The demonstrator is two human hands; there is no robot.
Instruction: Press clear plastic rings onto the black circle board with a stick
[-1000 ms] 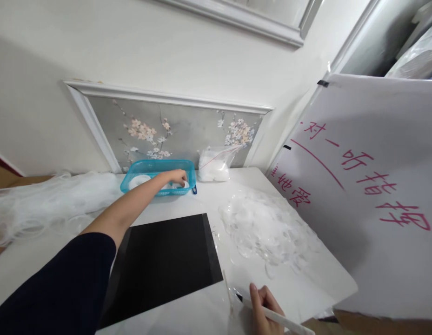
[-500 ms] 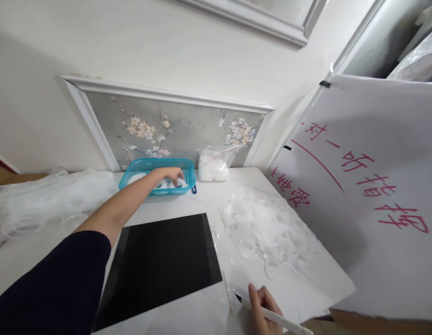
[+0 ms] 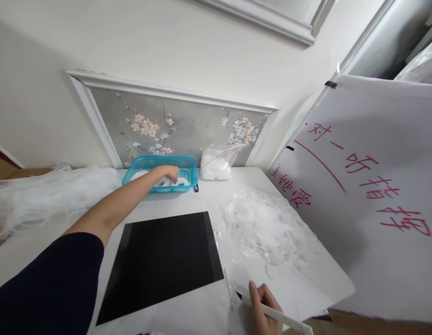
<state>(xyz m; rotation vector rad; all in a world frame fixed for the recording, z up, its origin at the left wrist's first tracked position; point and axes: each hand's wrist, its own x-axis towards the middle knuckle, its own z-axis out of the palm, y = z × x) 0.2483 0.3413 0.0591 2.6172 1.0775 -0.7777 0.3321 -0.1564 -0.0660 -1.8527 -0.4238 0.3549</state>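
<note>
My left hand (image 3: 172, 173) reaches into a turquoise plastic basket (image 3: 194, 173), its fingers closed and pointing down. Whether a piece is pinched between the fingertips, I cannot make out. Flat white pieces (image 3: 182, 181), some with rounded cut-outs, lie in the basket under and around the fingers. At the bottom of the view my right hand (image 3: 265, 307) grips a white pen-like tool (image 3: 285, 319) with a dark pointed tip, which points left. A black mat (image 3: 163, 265) lies flat on the white table (image 3: 198, 316) between the two hands.
Right of the mat spreads a heap of clear film rings (image 3: 268, 228). More translucent rings (image 3: 55, 195) are piled at the left. A zip bag (image 3: 216, 163) of white material stands beside the basket. A white board (image 3: 358, 186) with red writing borders the table's right side.
My left hand has shifted slightly within the basket, its fingers now more bunched and pointing down. My right hand keeps its hold on the tool. The view has moved a little.
</note>
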